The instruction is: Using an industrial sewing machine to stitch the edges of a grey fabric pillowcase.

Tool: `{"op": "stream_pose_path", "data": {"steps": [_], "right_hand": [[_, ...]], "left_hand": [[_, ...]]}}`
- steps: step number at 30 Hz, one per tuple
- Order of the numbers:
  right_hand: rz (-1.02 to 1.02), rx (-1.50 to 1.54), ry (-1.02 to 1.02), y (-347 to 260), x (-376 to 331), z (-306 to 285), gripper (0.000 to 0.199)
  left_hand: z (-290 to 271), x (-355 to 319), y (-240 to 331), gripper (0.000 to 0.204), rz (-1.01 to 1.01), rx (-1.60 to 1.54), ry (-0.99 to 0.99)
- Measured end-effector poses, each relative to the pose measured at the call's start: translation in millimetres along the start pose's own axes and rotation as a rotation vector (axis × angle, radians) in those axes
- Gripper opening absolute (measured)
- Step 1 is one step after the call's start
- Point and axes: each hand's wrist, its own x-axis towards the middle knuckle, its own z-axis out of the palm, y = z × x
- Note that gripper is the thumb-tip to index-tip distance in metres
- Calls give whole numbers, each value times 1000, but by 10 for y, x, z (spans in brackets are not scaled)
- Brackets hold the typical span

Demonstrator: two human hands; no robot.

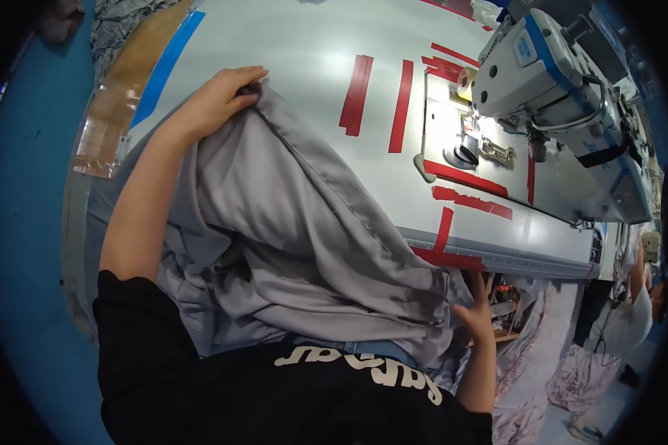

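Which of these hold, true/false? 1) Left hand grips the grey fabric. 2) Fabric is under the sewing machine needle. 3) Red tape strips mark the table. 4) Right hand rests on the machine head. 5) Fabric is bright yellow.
1) True: the left hand pinches an upper edge of the grey fabric.
2) False: the fabric lies apart from the sewing machine, toward the person.
3) True: red tape strips sit on the table.
4) False: the right hand is at the fabric's lower edge, by the table's near edge.
5) False: it is grey.
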Motion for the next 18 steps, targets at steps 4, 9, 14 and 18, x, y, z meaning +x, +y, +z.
{"op": "stream_pose_path", "data": {"steps": [4, 9, 14, 18], "right_hand": [[-96, -189, -96, -153, 503, 431, 78], [7, -214, -221, -251, 480, 346, 40], [-453, -615, 343, -486, -183, -740, 46], [-382, -817, 597, -369, -623, -1265, 56]], "left_hand": [[-87, 113, -29, 30, 62, 202, 40], [-157, -137, 78, 19, 106, 62, 63], [-193, -810, 369, 28, 228, 60, -22], [141, -1489, 562, 26, 549, 278, 242]]}}
